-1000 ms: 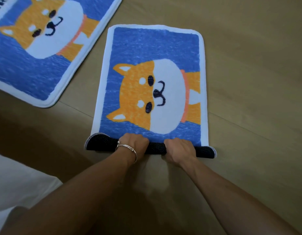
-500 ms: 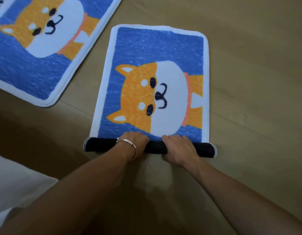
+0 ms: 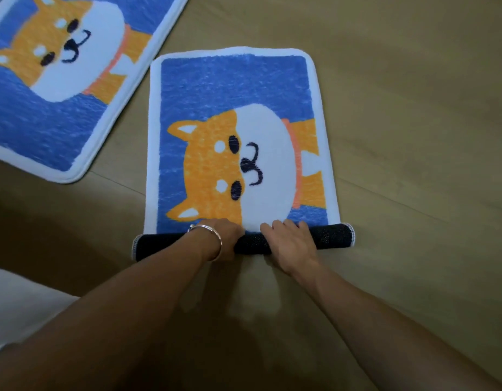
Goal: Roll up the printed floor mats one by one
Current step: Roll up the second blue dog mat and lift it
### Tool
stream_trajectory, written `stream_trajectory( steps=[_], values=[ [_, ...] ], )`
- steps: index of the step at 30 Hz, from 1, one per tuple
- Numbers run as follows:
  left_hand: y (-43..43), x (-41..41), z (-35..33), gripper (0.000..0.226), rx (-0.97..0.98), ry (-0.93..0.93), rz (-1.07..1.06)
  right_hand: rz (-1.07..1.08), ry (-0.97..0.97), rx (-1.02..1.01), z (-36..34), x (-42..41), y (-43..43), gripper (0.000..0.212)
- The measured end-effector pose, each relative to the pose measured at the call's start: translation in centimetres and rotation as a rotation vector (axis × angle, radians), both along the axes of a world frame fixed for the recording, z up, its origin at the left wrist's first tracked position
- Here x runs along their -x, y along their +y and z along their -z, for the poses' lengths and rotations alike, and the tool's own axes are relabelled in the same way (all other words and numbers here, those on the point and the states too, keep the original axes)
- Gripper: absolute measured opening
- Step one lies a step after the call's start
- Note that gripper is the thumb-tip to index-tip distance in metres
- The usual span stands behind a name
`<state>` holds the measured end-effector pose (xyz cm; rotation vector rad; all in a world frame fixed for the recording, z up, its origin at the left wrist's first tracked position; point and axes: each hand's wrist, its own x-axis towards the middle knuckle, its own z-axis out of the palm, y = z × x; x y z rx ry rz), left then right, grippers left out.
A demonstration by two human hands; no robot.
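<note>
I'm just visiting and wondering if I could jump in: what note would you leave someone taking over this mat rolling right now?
Left hand: grips the rolled near end of the small mat, left of centre.
Right hand: fingers curled over the same roll, right of centre.
Done: only the near end is rolled, dark backing outward; most of the dog picture lies flat on the floor.
To do: roll on to the far edge, then roll the big mat, flat at upper left.

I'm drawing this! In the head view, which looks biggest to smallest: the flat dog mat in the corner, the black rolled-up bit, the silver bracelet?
1. Flat blue dog-print mat, though cut off by the frame.
2. Black rolled-up mat backing.
3. Silver metal bracelet.
</note>
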<state>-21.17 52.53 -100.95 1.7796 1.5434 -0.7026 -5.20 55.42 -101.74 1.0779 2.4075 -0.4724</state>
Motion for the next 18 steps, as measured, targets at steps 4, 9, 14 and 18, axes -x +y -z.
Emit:
stream_trajectory(
  steps=[4,9,14,18],
  values=[
    [-2.1,-0.9,0.2,0.035,-0.285,0.029,0.103,-0.02,-0.065,0.156,-0.6,0.5,1.8,0.006],
    [-2.1,-0.7,0.9,0.023,-0.203,0.061,-0.033,-0.073,-0.022,0.064,-0.9,0.7,0.4,0.02],
    [-2.0,-1.4,0.3,0.026,-0.155,0.103,-0.125,-0.055,-0.019,0.0,-0.2,0.6,-0.5,0.026],
    [-3.1,-2.0,0.4,0.035,-0.202,0.143,-0.122,-0.076,-0.087,0.114,-0.2,1.6,1.0,0.019]
  ],
)
